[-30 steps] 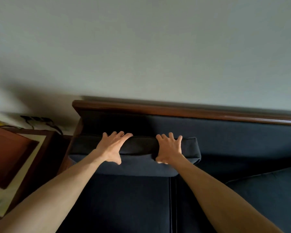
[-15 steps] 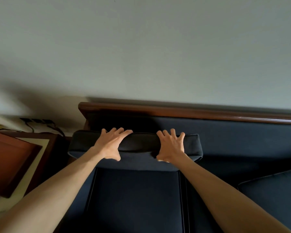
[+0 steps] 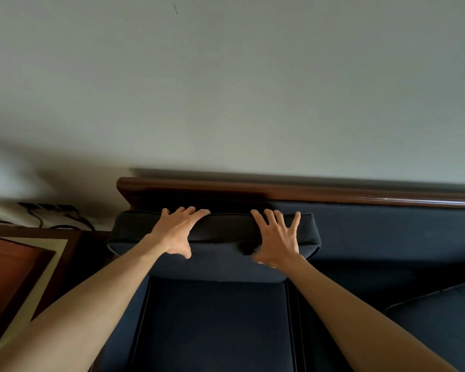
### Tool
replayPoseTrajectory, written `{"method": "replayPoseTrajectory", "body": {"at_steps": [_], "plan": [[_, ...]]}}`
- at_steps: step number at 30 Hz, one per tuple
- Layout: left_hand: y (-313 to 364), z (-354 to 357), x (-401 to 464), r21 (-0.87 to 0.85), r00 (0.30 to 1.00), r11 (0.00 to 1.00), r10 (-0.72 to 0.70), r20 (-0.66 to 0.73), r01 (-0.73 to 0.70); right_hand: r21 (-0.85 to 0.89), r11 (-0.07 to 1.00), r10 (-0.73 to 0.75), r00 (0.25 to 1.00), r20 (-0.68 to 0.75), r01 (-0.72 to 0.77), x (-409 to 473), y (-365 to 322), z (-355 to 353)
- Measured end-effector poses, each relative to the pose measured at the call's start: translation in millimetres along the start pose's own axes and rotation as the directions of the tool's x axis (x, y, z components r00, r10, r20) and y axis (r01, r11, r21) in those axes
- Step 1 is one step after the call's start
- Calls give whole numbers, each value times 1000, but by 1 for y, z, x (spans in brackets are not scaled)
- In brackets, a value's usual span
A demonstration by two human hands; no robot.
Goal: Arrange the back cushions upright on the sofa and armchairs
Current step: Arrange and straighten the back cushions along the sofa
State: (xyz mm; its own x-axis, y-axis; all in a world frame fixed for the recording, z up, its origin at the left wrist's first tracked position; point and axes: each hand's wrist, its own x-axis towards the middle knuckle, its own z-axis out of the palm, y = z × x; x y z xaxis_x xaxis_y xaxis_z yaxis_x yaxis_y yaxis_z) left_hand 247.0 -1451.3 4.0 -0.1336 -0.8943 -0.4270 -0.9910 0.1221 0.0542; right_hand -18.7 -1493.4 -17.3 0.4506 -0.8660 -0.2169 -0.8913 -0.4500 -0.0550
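Cushion now upright against sofa back, shifted left over end seat. Left hand, right hand flat, fingers spread, pressing top edge. Likely seated; next cushion awaits.

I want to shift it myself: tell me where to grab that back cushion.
Take the back cushion by its top edge from above and in front. It stands upright against the sofa's backrest, so only that long top edge is free.

Just one view here, head-mounted, close above the sofa, looking forward and down over its left end, facing the wall behind it.
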Motion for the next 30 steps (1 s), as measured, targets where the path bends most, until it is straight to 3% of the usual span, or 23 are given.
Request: {"method": "replayPoseTrajectory", "body": {"at_steps": [10, 15, 19, 30], "plan": [[-12, -4, 30, -56, 1000, 998, -26, -14, 25, 34, 999, 9, 1000, 15, -10, 24, 16, 6], [-12, 23, 20, -58, 976, 991, -126, -179, 117, 21, 1000, 1, 994, -107, 1, 27, 14, 20], [-6, 47, 12, -85, 900, 973, -229, -372, 213, -8, 1000, -13, 998, -59, 13, 36, 19, 17], [-18, 48, 31, -166, 902, 964, -256, -349, 209, -61, 998, 6, 1000, 12, -5, 51, 10, 15]]}}
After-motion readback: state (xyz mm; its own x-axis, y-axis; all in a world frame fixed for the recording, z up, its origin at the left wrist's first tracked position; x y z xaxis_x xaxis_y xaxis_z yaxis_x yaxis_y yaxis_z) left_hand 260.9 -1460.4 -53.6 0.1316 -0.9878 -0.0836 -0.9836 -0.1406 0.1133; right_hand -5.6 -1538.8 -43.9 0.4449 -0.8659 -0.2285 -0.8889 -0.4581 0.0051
